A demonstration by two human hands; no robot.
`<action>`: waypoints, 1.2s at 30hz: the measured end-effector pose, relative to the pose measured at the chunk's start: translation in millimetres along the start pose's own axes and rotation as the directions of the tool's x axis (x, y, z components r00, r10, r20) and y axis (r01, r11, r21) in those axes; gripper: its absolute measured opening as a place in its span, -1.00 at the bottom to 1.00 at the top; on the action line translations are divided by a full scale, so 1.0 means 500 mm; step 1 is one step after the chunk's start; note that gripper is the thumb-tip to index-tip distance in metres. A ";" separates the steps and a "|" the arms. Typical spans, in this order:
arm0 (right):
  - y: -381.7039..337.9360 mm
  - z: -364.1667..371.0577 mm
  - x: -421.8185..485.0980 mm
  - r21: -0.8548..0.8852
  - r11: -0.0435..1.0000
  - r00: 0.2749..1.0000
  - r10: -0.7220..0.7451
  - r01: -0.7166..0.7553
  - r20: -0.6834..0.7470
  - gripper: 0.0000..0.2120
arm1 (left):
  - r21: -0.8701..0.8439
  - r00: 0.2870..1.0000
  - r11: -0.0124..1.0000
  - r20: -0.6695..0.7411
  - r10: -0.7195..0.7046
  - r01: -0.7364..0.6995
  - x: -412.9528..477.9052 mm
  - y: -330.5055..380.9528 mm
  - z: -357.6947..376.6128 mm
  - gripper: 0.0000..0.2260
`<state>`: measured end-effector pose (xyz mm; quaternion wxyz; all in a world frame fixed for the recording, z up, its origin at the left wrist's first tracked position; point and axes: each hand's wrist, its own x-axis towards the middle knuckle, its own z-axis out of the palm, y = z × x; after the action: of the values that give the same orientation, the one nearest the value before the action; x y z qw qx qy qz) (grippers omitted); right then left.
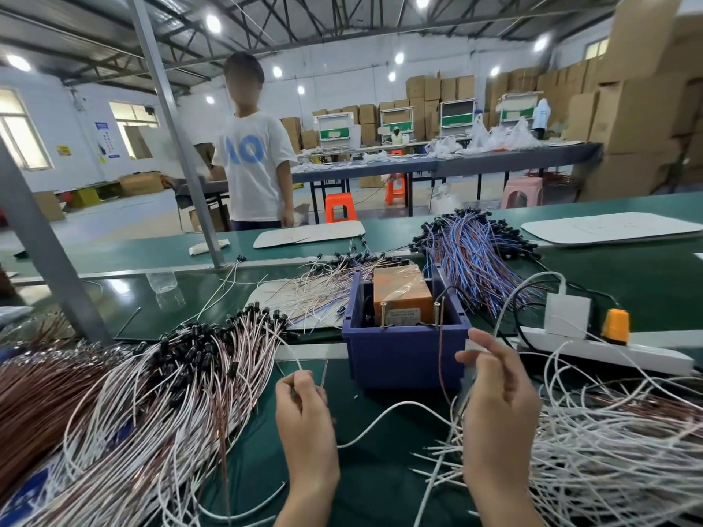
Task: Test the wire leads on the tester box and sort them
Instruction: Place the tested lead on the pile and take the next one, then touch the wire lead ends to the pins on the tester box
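The left hand (304, 416) is pinching a thin white lead (295, 357) between thumb and forefinger, the other fingers curling in beneath; the lead is arcing up and away towards the heap on the left. The right hand (498, 408) is hovering beside it with fingers half spread and loosely bent. Whether it is gripping any wire I cannot tell.

Just beyond both hands, in the middle of the green tabletop (380, 469), one blue bin (403, 351) is sitting with one orange tester box (403, 290) inside it. Two metal posts (382, 315) are standing upright at the bin's near wall, and a brown lead (441, 359) is hanging from the right-hand post down the front.

Four heaps of leads are lying around the bin:
- black-capped white and brown ones (171, 374) towards the left edge
- a loose scatter (315, 294) on a white board behind
- a blue and brown bundle (475, 260) behind on the right
- bare white ones (608, 450) at the near right corner

One white power strip (646, 357) is lying to the bin's right. Across the bench a person in a white T-shirt (255, 165) is standing.
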<state>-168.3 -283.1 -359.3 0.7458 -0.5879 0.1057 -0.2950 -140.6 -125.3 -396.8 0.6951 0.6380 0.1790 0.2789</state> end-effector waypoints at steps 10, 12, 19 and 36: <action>-0.219 -0.194 0.186 0.199 0.980 1.000 0.002 0.002 -0.022 -0.75 | 0.177 0.997 0.982 0.058 0.057 -0.067 0.005 -0.018 -0.003 -0.76; -0.257 -0.255 0.231 0.121 0.993 0.998 0.014 -0.007 -0.057 -0.75 | 0.205 0.997 0.977 0.063 0.045 -0.057 0.007 -0.027 -0.003 -0.75; -0.291 -0.433 0.346 -0.042 0.999 0.970 -0.002 -0.009 -0.242 -0.78 | 0.250 0.997 0.966 0.061 0.050 -0.064 0.021 -0.050 0.000 -0.77; -0.199 -0.178 0.138 -0.337 0.834 0.898 -0.425 0.437 0.112 -0.82 | 0.201 0.996 0.978 0.075 0.037 -0.051 -0.017 -0.024 0.016 -0.81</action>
<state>-189.4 -408.1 -278.1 0.5437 -0.7256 0.0096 -0.4217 -140.4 -137.4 -408.5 0.6259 0.7189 0.1675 0.2516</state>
